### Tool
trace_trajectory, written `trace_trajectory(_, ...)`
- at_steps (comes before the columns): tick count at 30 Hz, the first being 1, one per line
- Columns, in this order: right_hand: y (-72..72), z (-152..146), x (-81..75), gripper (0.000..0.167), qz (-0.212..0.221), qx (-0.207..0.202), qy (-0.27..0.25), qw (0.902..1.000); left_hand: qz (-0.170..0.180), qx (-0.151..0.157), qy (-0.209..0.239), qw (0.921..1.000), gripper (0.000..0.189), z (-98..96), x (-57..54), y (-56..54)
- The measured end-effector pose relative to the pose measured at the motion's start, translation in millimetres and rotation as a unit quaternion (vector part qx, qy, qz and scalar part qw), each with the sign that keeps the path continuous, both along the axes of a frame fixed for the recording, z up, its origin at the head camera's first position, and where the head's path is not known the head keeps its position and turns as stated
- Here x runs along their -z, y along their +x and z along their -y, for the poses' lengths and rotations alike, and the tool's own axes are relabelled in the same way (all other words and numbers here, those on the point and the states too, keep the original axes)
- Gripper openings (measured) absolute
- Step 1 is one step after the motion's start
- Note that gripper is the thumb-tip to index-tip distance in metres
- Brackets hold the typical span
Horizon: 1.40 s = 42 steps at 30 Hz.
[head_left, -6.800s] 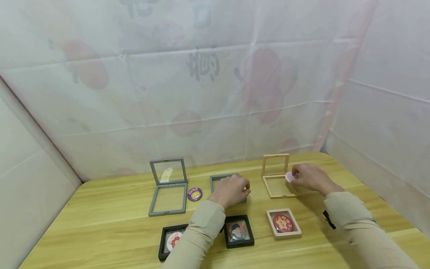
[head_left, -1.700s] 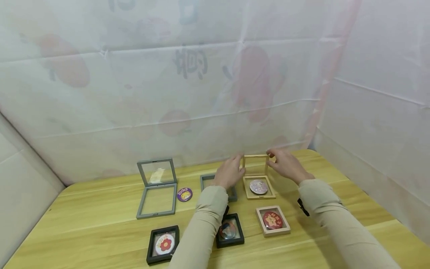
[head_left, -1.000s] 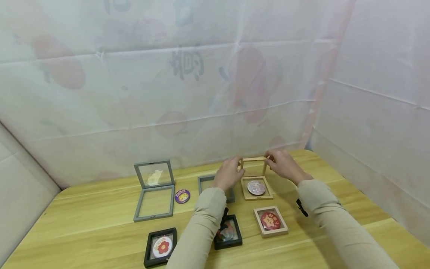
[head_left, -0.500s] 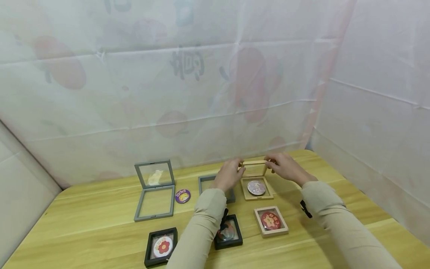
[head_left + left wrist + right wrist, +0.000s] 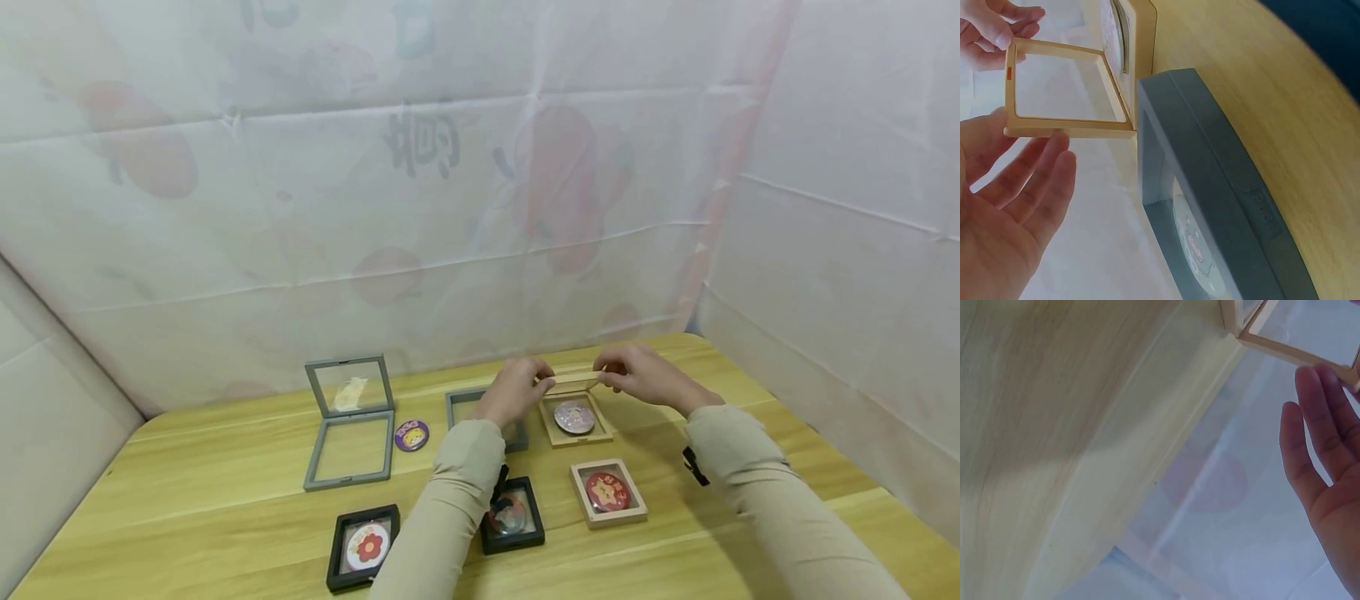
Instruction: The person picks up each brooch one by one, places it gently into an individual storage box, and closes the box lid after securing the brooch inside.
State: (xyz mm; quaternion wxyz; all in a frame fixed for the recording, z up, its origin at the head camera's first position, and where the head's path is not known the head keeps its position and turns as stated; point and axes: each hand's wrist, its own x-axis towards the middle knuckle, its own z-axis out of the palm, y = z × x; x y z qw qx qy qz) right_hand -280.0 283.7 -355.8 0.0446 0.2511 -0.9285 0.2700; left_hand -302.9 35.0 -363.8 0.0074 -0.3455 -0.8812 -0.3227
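Note:
A tan display case, tipped partly open, stands at the back right with its base [image 5: 583,441] flat on the table. A round pinkish-purple pin badge [image 5: 574,417] lies in that base. The hinged lid [image 5: 573,382], with a clear window, leans forward above the badge, well tilted. My left hand [image 5: 514,389] pinches the lid's left corner between thumb and fingers, as the left wrist view also shows. At the opposite corner, my right hand [image 5: 645,377] pinches the lid; its thumb is mostly hidden in the right wrist view.
Beside my left hand is a grey case [image 5: 1210,144] with a pale badge [image 5: 1194,244] inside. Another grey case [image 5: 348,482] stands open, a purple badge [image 5: 412,435] next to it. Closed black cases [image 5: 363,548] [image 5: 513,515] and a pale pink case [image 5: 608,493] lie nearer.
The badge, held in my right hand earliest, now lies in the tan case. Both hands have since taken the upright lid and tilted it forward and down.

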Motion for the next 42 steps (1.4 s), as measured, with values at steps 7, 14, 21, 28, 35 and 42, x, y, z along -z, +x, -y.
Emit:
trace_trajectory(7, 0.9, 1.1, -2.7, 0.011, 0.029, -0.032, 0.015, 0.9990, 0.019, 0.017, -0.041, 0.9989, 0.018, 1.9, -1.7, 2.9)
trace_trajectory(14, 2.9, 5.9, -6.0, 0.007, 0.050, -0.049, 0.033, 0.9970, 0.007, 0.041, -0.063, 0.9971, 0.016, 3.0, -0.5, 5.1)
trace_trajectory(21, 7.0, 6.3, -7.3, 0.006, 0.054, -0.042, 0.048, 0.9965, 0.011, 0.047, -0.059, 0.9971, 0.016, 2.9, 0.2, 7.5)
trace_trajectory(28, 9.6, 5.5, -7.1, 0.006, 0.067, -0.041, 0.047, 0.9958, 0.017, 0.051, -0.062, 0.9967, 0.017, 1.9, -0.4, 8.3)
trace_trajectory(35, 12.4, 5.4, -4.7, 0.007, 0.068, -0.050, 0.055, 0.9949, 0.020, 0.067, -0.062, 0.9956, 0.017, 1.2, 0.2, 9.0)
trace_trajectory(42, 9.3, 13.4, 1.4, 0.012, 0.078, -0.054, 0.070, 0.9931, 0.006, 0.075, -0.076, 0.9942, 0.015, 7.6, 4.3, 9.1)
